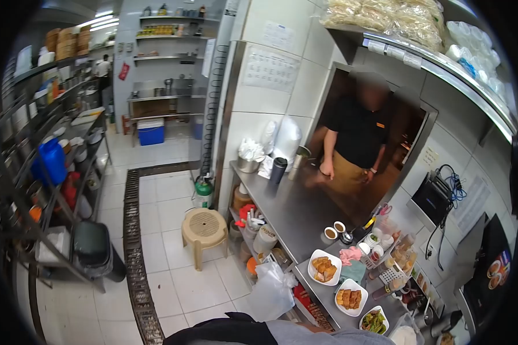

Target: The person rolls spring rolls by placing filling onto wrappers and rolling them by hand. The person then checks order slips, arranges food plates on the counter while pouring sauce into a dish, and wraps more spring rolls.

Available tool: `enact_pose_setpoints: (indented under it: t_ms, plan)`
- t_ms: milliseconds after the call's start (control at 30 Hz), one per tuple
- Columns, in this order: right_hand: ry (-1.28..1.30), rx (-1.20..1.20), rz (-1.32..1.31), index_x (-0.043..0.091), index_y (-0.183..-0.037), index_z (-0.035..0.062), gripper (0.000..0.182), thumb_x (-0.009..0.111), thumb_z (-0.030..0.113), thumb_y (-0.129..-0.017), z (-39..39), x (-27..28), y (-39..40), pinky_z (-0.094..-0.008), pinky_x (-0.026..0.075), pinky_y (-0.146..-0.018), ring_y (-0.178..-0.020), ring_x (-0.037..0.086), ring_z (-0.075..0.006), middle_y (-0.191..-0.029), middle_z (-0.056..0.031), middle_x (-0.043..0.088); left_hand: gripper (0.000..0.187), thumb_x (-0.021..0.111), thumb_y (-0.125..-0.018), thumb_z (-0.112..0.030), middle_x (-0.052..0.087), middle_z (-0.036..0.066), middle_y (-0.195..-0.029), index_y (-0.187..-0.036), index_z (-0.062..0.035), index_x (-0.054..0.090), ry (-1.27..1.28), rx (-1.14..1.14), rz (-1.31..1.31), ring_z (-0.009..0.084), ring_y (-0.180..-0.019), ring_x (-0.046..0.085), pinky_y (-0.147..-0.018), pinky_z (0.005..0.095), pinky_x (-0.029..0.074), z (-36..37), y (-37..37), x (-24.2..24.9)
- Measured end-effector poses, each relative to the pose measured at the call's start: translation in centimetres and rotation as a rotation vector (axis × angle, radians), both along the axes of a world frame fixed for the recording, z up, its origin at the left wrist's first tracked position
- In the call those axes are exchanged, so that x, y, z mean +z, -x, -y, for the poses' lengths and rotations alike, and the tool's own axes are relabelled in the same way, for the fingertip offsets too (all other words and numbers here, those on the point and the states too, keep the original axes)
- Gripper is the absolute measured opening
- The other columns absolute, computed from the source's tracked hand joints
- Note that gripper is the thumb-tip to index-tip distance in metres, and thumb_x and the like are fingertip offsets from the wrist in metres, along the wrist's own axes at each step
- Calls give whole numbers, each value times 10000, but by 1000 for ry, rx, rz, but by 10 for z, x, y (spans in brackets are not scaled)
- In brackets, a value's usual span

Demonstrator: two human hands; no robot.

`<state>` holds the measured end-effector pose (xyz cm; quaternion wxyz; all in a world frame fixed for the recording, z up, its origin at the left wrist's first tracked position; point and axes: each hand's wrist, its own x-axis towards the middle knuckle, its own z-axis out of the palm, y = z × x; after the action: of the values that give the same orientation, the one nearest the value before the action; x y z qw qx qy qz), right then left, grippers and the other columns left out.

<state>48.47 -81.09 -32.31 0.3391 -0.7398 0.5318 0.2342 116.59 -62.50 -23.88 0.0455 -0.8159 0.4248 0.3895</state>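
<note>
Neither of my hands shows; only my dark and grey clothing (pixel 259 332) fills the bottom edge. Just beyond it, on the steel counter, stand a white bowl of golden-brown food pieces (pixel 324 268), a second white bowl of browned slices (pixel 350 298) and a white bowl with green vegetables (pixel 374 321). Two small cups of brown sauce (pixel 331 233) sit farther back. A pink cloth (pixel 351 253) and a green cloth (pixel 353 270) lie beside the bowls.
A person in a black shirt (pixel 360 121) stands in the doorway across the counter (pixel 279 210). White baskets of bottles (pixel 388 267) line the wall side. A beige stool (pixel 204 230), a dark bin (pixel 92 247) and a floor drain grate (pixel 132 230) are to the left.
</note>
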Motion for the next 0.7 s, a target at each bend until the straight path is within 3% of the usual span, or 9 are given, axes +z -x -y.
enact_pose_setpoints:
  t_ms: [167, 300, 333, 367, 433, 533, 700]
  plan:
    - [-11, -180, -20, 647, -1233, 136, 430, 602, 396, -895, 14, -28, 9, -444, 533, -856, -951, 676, -370, -1005, -188, 719, 307, 643, -867, -222, 720, 178, -1000, -1123, -58, 688, 380, -36, 83, 323, -960, 693, -846, 406, 542, 207, -62, 25]
    - [56, -244, 66, 646, -1242, 151, 446, 586, 415, -887, 35, -64, 24, -454, 533, -852, -946, 678, -370, -997, -190, 722, 284, 646, -873, -158, 723, 150, -928, -1117, -20, 687, 553, 78, -116, 268, -868, 695, -795, 370, 542, 349, -42, 36]
    - [36, -247, 167, 677, -1197, 115, 417, 572, 364, -880, 42, -63, 22, -450, 538, -838, -934, 681, -369, -999, -184, 722, 277, 652, -879, -149, 723, 145, -900, -1114, -6, 682, 556, 56, -118, 252, -849, 697, -769, 363, 542, 374, -30, 35]
    - [38, -303, 157, 679, -1191, 112, 413, 572, 362, -881, 55, -38, 11, -449, 538, -837, -933, 681, -369, -999, -184, 722, 269, 628, -865, -173, 719, 170, -880, -1088, -36, 691, 616, 40, -179, 318, -830, 701, -769, 399, 547, 394, -24, 14]
    - [62, -453, 172, 683, -1179, 107, 405, 571, 358, -881, 82, 5, 7, -448, 538, -835, -932, 681, -369, -999, -184, 722, 265, 619, -924, -200, 719, 111, -853, -1094, -9, 689, 560, -194, -71, 246, -795, 688, -721, 377, 540, 413, 2, 13]
    - [156, -742, 240, 690, -1161, 99, 394, 570, 352, -883, 93, 69, 40, -445, 539, -833, -930, 682, -368, -999, -184, 721, 236, 567, -954, -188, 713, 65, -916, -1088, -27, 675, 194, -418, -74, 188, -838, 660, -753, 365, 531, 434, 14, -7]
    - [391, -1405, 418, 701, -1131, 86, 378, 568, 341, -885, -28, 220, 146, -442, 540, -829, -926, 682, -366, -1000, -184, 720, 216, 597, -928, -201, 702, 57, -889, -1047, -38, 676, 23, -439, -95, 174, -818, 633, -743, 365, 519, 502, 37, -10]
